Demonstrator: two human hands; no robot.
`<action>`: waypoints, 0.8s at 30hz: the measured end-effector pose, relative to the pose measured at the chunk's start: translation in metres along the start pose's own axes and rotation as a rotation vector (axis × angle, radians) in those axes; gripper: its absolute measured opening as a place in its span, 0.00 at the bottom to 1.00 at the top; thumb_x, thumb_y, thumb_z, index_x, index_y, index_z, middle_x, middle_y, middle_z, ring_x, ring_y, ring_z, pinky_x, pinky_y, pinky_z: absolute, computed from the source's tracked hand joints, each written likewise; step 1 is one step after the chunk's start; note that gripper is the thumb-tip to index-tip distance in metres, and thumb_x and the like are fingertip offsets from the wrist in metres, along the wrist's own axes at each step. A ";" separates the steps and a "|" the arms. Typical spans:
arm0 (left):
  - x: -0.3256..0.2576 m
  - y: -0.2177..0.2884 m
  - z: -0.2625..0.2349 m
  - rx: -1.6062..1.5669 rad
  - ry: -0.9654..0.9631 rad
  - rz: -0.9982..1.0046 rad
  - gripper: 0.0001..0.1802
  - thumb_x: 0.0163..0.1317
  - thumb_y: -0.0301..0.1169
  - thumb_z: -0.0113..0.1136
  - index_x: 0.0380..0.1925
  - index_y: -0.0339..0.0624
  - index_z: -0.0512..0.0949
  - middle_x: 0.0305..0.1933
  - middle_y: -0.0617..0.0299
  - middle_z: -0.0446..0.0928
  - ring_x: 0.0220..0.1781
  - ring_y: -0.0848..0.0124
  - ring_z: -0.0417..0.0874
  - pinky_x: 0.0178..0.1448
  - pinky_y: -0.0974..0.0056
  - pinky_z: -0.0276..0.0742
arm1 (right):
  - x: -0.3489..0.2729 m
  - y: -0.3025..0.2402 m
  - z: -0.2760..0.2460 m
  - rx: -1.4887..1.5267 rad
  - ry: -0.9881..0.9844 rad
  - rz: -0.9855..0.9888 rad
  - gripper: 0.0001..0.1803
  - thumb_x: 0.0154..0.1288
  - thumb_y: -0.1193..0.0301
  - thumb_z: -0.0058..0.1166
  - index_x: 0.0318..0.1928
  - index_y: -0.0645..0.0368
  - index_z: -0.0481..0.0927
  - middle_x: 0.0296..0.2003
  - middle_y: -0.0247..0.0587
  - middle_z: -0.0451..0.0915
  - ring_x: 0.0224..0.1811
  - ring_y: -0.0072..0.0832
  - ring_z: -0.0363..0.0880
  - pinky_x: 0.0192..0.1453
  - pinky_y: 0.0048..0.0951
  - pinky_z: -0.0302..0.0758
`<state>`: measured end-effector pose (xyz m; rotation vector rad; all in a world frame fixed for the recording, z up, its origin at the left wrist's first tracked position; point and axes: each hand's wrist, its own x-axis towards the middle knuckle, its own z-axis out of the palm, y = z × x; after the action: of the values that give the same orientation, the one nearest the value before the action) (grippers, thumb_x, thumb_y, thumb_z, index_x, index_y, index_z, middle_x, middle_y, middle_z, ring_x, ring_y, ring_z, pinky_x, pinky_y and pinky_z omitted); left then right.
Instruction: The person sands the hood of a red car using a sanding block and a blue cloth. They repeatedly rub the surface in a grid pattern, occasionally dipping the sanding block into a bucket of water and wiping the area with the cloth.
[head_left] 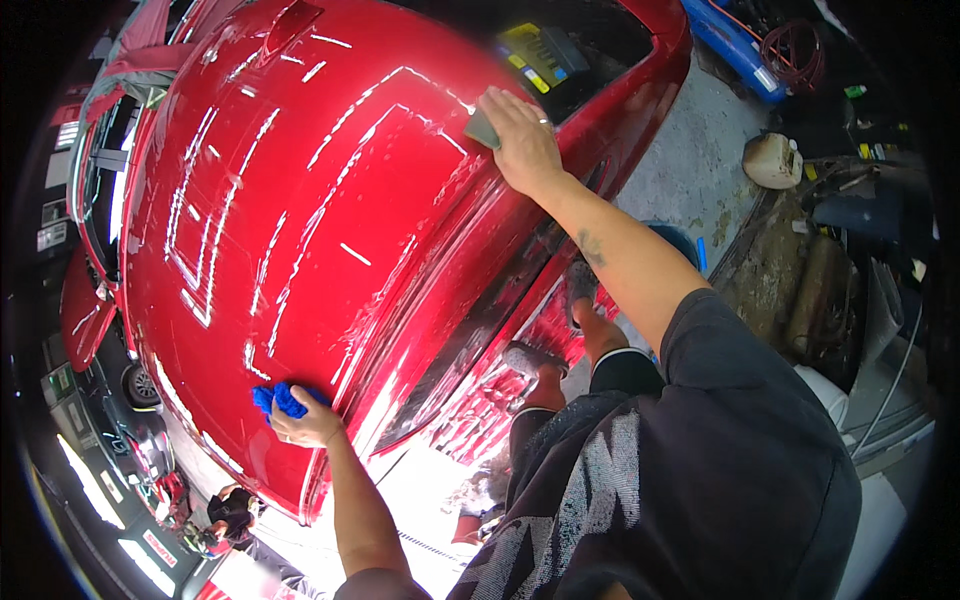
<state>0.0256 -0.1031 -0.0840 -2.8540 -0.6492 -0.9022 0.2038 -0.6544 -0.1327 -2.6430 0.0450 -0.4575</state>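
A glossy red car roof point(230, 330) with broken white light reflections fills the left and middle of the head view. My left hand point(308, 422) is closed on a bunched blue cloth point(283, 400), pressed on the roof at its near left edge. Farther off to the right, my right hand point(522, 140) lies over a small grey-green sanding block point(482, 130) on the roof close to the rear glass. Its fingers hold the block against the paint; part of the block is hidden under them.
A yellow and black item point(535, 58) shows at the dark rear glass. To the right are a dirty white jug point(773, 161), a blue tub point(672, 243) and a coiled hose point(792, 52). Another person point(232, 512) is at the lower left, near a dark car point(135, 425).
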 end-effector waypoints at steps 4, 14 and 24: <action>-0.009 -0.001 -0.002 -0.055 0.009 0.053 0.37 0.68 0.62 0.66 0.61 0.41 0.83 0.67 0.42 0.80 0.70 0.40 0.77 0.71 0.33 0.72 | -0.004 -0.025 0.011 -0.030 -0.014 0.158 0.34 0.86 0.56 0.48 0.83 0.56 0.63 0.84 0.49 0.61 0.88 0.44 0.56 0.89 0.59 0.51; -0.005 0.011 -0.019 -0.045 -0.156 0.043 0.34 0.68 0.54 0.66 0.67 0.46 0.78 0.73 0.42 0.74 0.76 0.42 0.70 0.73 0.34 0.67 | -0.139 -0.274 0.005 -0.040 -0.383 -0.013 0.41 0.80 0.53 0.46 0.86 0.58 0.58 0.88 0.47 0.53 0.91 0.43 0.47 0.88 0.70 0.47; -0.008 0.002 -0.007 -0.049 -0.173 0.011 0.44 0.67 0.69 0.54 0.68 0.46 0.78 0.75 0.40 0.72 0.75 0.41 0.71 0.74 0.32 0.65 | -0.007 -0.032 -0.002 -0.161 -0.026 0.491 0.34 0.89 0.51 0.36 0.83 0.57 0.63 0.86 0.47 0.58 0.89 0.43 0.54 0.88 0.69 0.48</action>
<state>0.0167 -0.1089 -0.0826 -3.0004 -0.6341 -0.6843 0.1953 -0.6253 -0.1191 -2.6612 0.7302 -0.2591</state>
